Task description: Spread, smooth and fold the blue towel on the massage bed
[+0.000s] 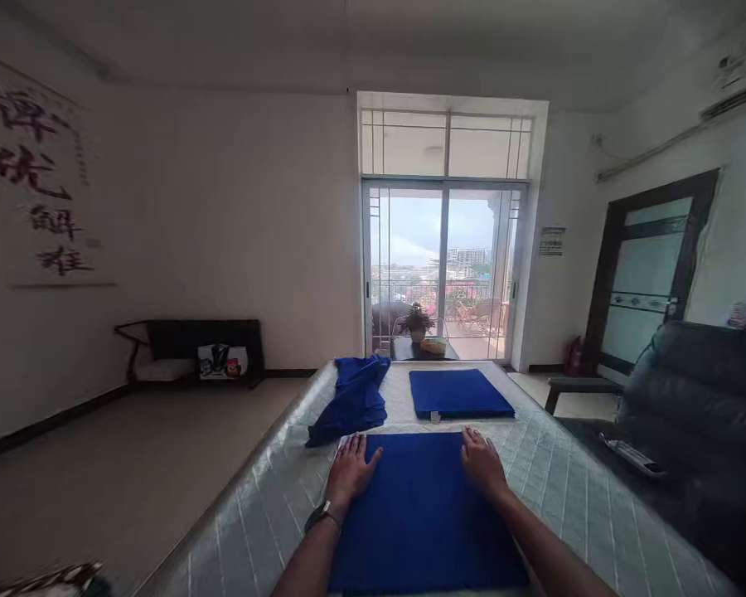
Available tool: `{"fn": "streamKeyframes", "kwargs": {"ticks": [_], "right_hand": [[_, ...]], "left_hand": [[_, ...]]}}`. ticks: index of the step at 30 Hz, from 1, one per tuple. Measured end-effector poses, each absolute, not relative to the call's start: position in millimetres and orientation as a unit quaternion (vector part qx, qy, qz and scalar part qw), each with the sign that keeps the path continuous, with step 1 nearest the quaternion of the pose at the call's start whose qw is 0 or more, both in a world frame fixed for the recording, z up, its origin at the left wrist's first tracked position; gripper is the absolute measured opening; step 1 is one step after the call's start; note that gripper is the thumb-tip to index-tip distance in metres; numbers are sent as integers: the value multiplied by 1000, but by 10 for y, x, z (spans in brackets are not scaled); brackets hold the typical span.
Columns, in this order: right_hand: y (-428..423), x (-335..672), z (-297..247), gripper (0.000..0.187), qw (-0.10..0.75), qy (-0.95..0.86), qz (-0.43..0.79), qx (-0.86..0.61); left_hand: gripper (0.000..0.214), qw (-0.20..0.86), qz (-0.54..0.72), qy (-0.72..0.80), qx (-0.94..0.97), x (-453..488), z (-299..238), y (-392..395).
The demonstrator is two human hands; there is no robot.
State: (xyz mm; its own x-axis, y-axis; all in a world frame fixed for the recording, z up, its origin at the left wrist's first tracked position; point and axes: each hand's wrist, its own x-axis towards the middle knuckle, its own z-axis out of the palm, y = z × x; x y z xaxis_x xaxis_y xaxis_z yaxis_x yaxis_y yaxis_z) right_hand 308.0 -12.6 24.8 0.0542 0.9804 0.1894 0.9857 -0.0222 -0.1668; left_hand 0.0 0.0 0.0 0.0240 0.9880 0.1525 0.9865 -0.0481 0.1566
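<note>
A blue cloth (419, 506) lies spread flat on the plastic-covered mattress (559, 481) in front of me. My left hand (350, 469) rests open on the cloth's far left corner, fingers flat, a watch on the wrist. My right hand (482, 462) lies open on its far right corner. Beyond them a folded blue cloth (457, 392) sits as a neat rectangle. To its left a crumpled pile of blue cloths (353, 400) lies near the mattress's left edge.
A dark sofa (696, 398) with a remote control (634, 454) stands at the right. A small table with a potted plant (416, 323) is before the glass balcony door (441, 265). A low dark bench (192, 352) stands against the far left wall.
</note>
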Motion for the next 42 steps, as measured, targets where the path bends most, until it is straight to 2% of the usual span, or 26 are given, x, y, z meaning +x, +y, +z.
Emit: {"fn": "streamKeyframes", "kwargs": {"ticks": [5,9,16,23,28,34,42], "right_hand": [[-347,3137,72,64,82,-712,59,-695],[-438,3172,-29,67,68,-717,60,-691],[-461,3165,-12,67,85,-715,57,-691],[-467,3191,-18,65,84,-724,53,-683],[-465,3250,-61,64,56,-747,33,-662],[-445,3207,-32,63,76,-727,51,-680],[-423,3200,-6,68,73,-718,75,-689]], "left_hand": [[87,-10,114,679,725,-50,-74,32],[81,-31,108,685,720,0,-97,38],[61,-156,143,646,734,237,64,-74],[55,-82,205,516,828,1601,68,-214],[51,-69,159,465,868,2113,-83,-246],[67,2,117,547,829,1716,-114,-277],[76,1,57,637,769,658,-76,-490]]}}
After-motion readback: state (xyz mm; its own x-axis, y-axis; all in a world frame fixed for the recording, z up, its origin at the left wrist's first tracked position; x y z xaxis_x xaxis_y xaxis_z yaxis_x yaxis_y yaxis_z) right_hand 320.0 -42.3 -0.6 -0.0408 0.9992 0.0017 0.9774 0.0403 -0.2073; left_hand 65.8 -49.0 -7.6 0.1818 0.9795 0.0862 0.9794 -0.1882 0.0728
